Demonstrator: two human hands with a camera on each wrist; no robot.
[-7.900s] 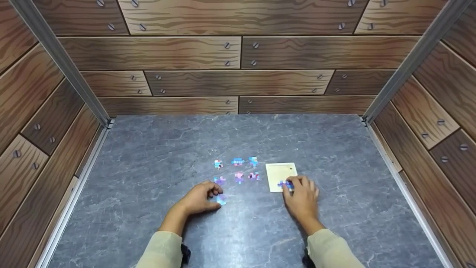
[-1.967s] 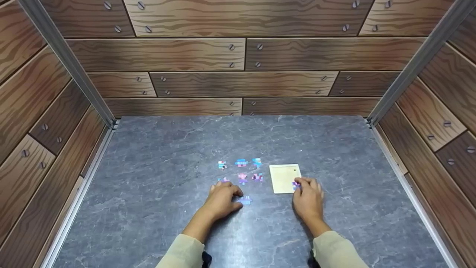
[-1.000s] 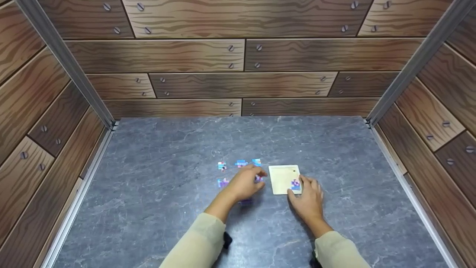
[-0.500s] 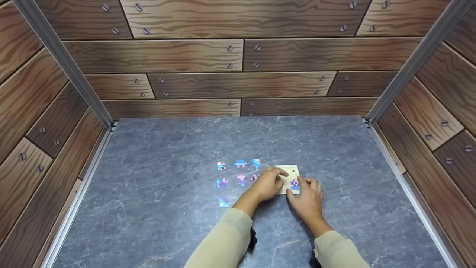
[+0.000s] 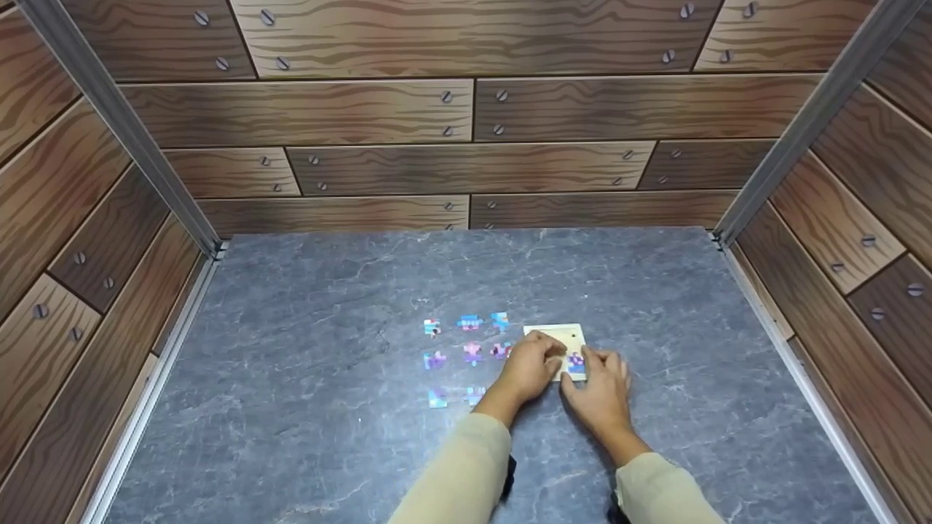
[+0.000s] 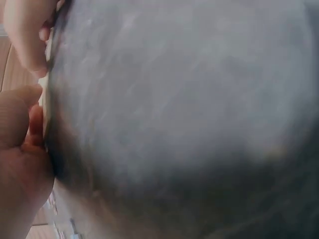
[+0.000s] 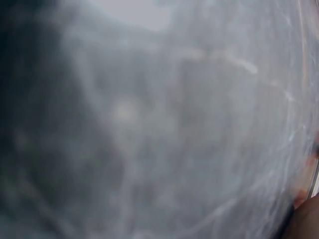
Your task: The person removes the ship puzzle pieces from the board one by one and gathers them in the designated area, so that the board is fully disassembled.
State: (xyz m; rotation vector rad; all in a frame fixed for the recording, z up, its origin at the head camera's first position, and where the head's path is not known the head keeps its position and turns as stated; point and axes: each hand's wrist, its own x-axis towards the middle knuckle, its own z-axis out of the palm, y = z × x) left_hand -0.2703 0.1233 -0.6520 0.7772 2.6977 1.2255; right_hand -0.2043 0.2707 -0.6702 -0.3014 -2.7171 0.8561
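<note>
A shallow cream puzzle tray (image 5: 535, 331) lies on the table, with one purple-blue jigsaw piece (image 5: 576, 364) in its near right corner. My right hand (image 5: 603, 386) holds that corner, thumb at the near edge and fingers along the right side. Over the tray's left part is my left hand (image 5: 533, 364), its thumb and fingers loosely bent beside the piece; nothing shows between them. In the left wrist view, the left hand (image 6: 22, 144) and right hand (image 6: 27, 35) meet at the tray's pale edge. The right wrist view shows mostly blurred tabletop and a bit of hand.
Several loose jigsaw pieces lie in rows left of the tray, among them a blue one (image 5: 470, 322), a pink one (image 5: 472, 353) and a pale blue one (image 5: 437, 398). Wood-patterned walls (image 5: 328, 109) enclose the grey marbled table (image 5: 291, 327) at the back and sides.
My left hand has moved right from the near row of pieces onto the tray. My right hand has let go of the piece, now in the tray's corner, and holds the tray.
</note>
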